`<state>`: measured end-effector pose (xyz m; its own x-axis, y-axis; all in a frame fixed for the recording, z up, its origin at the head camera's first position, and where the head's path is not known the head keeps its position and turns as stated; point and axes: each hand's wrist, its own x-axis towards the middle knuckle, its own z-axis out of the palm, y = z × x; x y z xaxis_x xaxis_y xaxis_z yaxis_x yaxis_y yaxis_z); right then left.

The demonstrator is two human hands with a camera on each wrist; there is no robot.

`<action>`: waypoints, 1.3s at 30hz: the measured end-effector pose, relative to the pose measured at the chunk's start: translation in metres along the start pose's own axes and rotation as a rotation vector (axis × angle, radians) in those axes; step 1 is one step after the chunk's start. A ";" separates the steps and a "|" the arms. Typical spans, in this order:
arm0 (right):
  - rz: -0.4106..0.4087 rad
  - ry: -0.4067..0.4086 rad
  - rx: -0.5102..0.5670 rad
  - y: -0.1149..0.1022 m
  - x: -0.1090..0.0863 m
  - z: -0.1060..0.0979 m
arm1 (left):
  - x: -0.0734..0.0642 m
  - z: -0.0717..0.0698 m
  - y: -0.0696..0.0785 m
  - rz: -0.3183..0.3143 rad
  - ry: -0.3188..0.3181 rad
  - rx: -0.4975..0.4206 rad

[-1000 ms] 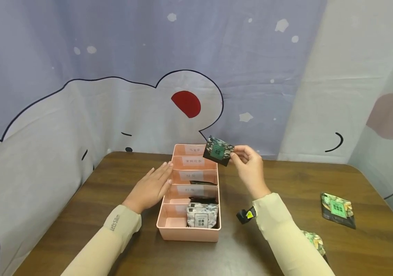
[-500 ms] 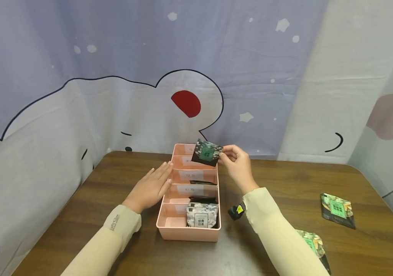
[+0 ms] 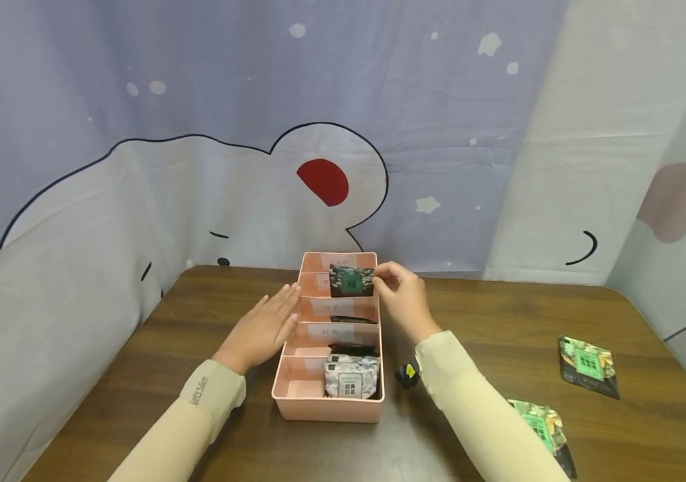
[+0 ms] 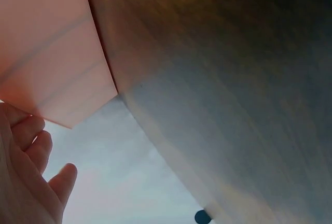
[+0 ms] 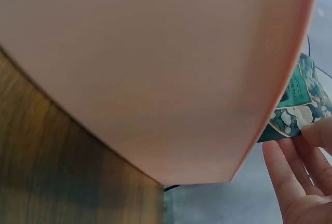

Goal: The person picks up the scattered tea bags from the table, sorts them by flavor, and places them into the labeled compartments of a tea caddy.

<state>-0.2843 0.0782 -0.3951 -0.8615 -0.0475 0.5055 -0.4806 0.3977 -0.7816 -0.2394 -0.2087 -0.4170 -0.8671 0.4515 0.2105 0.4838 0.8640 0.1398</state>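
Between thumb and fingers, my right hand [image 3: 404, 298] pinches the right edge of a dark green floral tea packet [image 3: 351, 281]. The packet's lower part sits within the second compartment from the back of a pink divided box [image 3: 330, 410]. In the right wrist view, the tea packet [image 5: 295, 105] shows above the box's rim, thumb on its face. My left hand [image 3: 263, 327] rests with straight fingers against the box's left side. Grey-white tea packets [image 3: 351, 378] stand in the front compartment; dark packets [image 3: 353, 349] are partly hidden in the compartments behind it.
Two green-and-black tea packets lie on the wooden table at the right, one farther back [image 3: 588, 366] and one nearer [image 3: 544, 432], partly behind my right sleeve. White labels [image 3: 330, 332] mark the dividers. A patterned curtain [image 3: 246, 201] hangs behind the table.
My right hand has carried the dark green tea packet left and down, from above the box's back right into the second compartment from the back. The left hand has stayed at the box's side.
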 end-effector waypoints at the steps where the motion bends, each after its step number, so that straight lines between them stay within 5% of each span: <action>1: -0.004 -0.005 -0.004 0.002 0.000 0.000 | 0.000 0.000 0.000 0.001 0.002 -0.001; 20: -0.065 -0.123 -0.105 0.018 -0.011 -0.004 | 0.000 -0.001 0.001 0.003 0.006 -0.006; 39: -0.084 -0.180 -0.118 0.004 -0.018 -0.022 | 0.000 0.000 0.001 -0.009 0.003 -0.007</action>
<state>-0.2673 0.1004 -0.3989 -0.8398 -0.2431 0.4855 -0.5383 0.4891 -0.6863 -0.2393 -0.2075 -0.4172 -0.8711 0.4428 0.2122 0.4766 0.8665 0.1484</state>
